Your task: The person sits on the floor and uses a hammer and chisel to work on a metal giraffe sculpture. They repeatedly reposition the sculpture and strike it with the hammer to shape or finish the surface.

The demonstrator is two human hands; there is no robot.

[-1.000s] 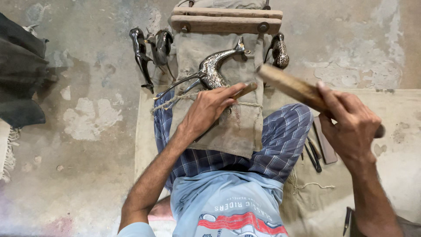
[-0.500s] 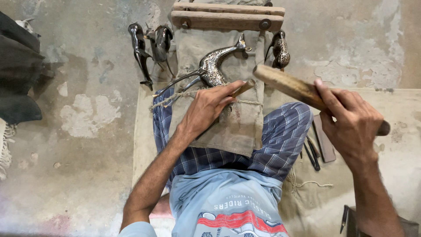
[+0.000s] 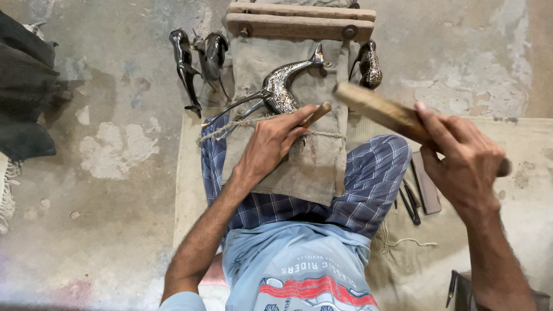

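head view, work surface: khaki cloth (image 3: 311, 167) draped over the person's lap and legs, running up to a wooden clamp block (image 3: 299, 20) with two bolts at the top of frame.
workpiece: engraved metal animal figurine (image 3: 276, 92), dark with pale patterning, lies on the cloth mid-frame, head end up toward the block, thin legs pointing left. A twine cord (image 3: 230, 126) crosses the cloth just below it.
left hand (image 3: 271, 144): rests on the cloth right below the figurine, fingers curled and pressed together around a small wood-handled chisel (image 3: 317, 114). Handle end sticks out up-right; tip is hidden by the fingers, so contact with the metal can't be confirmed.
right hand (image 3: 464, 161): raised off to the right, fingers wrapped tight round a wooden mallet stick (image 3: 380, 109). Stick angles up-left, far end blurred, hanging just right of the chisel handle, not touching it.
spare pieces: two dark, plain figurines (image 3: 199, 63) on the concrete floor left of the cloth, near each other; one more patterned figurine (image 3: 368, 64) just right of the cloth edge, under the block.
tools: a few dark hand tools (image 3: 410, 198) and a flat bar (image 3: 427, 184) lie on the mat by the right thigh, close together.
seat: person in blue plaid trousers (image 3: 368, 184) and a light blue shirt, sitting on a pale mat (image 3: 536, 196).
left edge: dark fabric bundle (image 3: 26, 98) on the floor, well apart from the work.
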